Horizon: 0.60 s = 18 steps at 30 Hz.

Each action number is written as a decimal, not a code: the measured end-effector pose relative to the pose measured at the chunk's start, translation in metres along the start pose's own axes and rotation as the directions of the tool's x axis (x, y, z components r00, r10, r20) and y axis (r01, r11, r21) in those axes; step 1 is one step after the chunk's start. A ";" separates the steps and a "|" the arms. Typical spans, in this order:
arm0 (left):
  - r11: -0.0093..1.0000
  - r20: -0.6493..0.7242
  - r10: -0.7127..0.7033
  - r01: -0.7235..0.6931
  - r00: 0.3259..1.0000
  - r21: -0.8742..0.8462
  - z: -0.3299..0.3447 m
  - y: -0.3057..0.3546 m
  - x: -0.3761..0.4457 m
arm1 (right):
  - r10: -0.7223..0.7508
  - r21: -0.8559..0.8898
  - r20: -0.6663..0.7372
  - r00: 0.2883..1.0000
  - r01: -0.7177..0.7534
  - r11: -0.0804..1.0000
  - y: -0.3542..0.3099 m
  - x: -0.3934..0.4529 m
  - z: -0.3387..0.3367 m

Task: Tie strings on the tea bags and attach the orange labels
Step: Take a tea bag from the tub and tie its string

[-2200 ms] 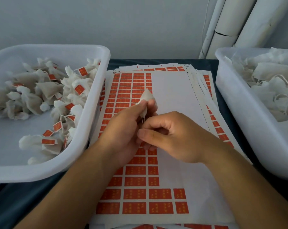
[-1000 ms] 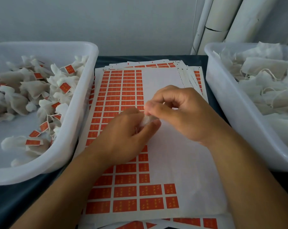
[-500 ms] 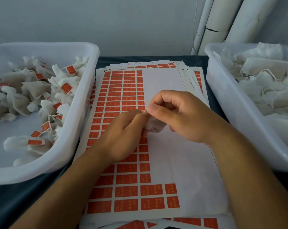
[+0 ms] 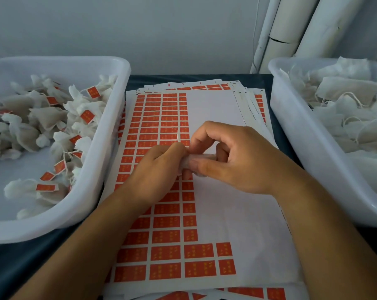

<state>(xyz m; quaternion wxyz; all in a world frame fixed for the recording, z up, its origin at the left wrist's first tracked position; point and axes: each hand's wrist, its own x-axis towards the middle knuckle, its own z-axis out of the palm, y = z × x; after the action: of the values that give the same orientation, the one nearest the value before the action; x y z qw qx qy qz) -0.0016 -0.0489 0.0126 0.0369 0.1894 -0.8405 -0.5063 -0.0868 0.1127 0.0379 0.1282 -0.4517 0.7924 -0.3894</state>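
Left bin: a modest pile of finished bags, tied and orange-labelled. Right bin: heaped with unlabelled bags, so most work likely remains. Label sheet: about half peeled. Tea bag: above the sheet, pinched by curled fingers of left hand and right hand; string being worked, label not yet on.

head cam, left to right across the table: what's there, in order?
Left bin of tea bags with orange labels → sheet of orange labels with the left hand and right hand over it, both gripping one tea bag → right bin of unlabelled tea bags.
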 end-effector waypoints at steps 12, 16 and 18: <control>0.989 -0.044 -0.106 0.100 0.993 -0.111 -0.005 0.000 0.001 | 0.009 -0.026 -0.023 1.000 -0.009 1.000 0.003 0.002 0.004; 0.977 -0.070 -0.122 0.108 0.990 -0.183 -0.003 -0.002 0.002 | -0.004 -0.051 -0.069 0.998 0.001 0.999 0.004 0.003 0.008; 0.962 -0.082 -0.156 0.133 0.984 -0.240 -0.003 -0.002 0.002 | -0.010 -0.083 -0.094 0.995 0.002 0.997 0.004 0.003 0.008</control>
<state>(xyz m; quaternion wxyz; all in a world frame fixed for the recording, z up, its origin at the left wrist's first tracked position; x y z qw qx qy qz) -0.0022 -0.0526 0.0119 0.0640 0.2699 -0.7560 -0.5929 -0.0865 0.1069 0.0301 0.0706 -0.4399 0.8117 -0.3776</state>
